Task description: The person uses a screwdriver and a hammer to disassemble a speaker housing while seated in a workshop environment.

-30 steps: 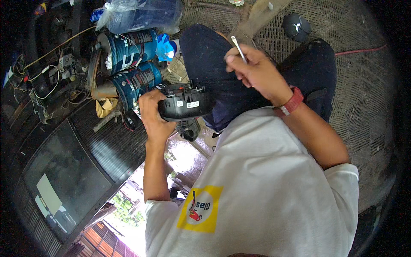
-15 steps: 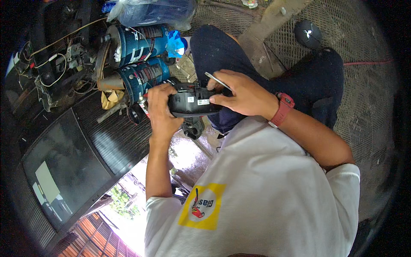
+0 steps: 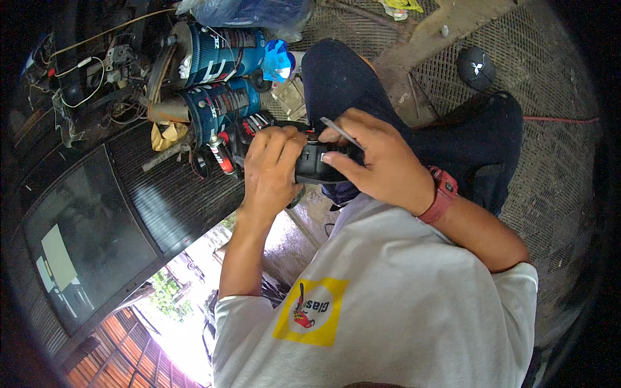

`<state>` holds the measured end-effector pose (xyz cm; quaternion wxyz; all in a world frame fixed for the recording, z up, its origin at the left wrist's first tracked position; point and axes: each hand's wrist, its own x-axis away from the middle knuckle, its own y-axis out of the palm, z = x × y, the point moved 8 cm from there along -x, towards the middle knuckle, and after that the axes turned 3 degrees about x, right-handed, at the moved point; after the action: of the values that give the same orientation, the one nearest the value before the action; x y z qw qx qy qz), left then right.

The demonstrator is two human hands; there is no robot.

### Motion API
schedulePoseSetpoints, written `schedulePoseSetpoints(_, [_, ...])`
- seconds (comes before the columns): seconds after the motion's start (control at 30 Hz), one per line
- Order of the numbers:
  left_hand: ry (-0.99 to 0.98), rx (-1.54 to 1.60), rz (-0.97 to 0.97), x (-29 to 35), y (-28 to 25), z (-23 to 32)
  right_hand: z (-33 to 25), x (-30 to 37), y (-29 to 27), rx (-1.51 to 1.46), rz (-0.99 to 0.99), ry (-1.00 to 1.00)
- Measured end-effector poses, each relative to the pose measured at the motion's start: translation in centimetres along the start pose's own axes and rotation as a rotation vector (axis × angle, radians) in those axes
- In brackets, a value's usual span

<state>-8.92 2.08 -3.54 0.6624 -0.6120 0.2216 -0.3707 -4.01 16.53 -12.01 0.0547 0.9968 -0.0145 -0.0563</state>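
A black moulded plastic part is held over my lap, with a small white label showing near my right thumb. My left hand is closed round its left end, fingers over the far edge. My right hand is at the right end, thumb and fingers bent round the part. Between the right fingers lies a slim grey metal tool, its tip pointing up and left; its kind is not clear. Both hands cover much of the part.
Two blue ribbed cans stand at the left, with a red-and-white spray can nearer. Wires and metal parts lie beyond them. A dark window panel is at lower left. On the woven mat rests a round black cap.
My left hand has slid right along the black plastic part, covering more of it, and the hands are closer together. The view has shifted slightly.
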Motion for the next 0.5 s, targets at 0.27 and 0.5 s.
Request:
schedulePoseSetpoints(0.27, [0.040, -0.030, 0.010, -0.5, 0.2, 0.8, -0.4, -1.3, 1.0, 0.182, -0.098, 0.121])
schedulePoseSetpoints(0.5, [0.025, -0.012, 0.015, -1.3, 0.5, 1.2, -0.2, -1.9, 1.1, 0.194, -0.154, 0.197])
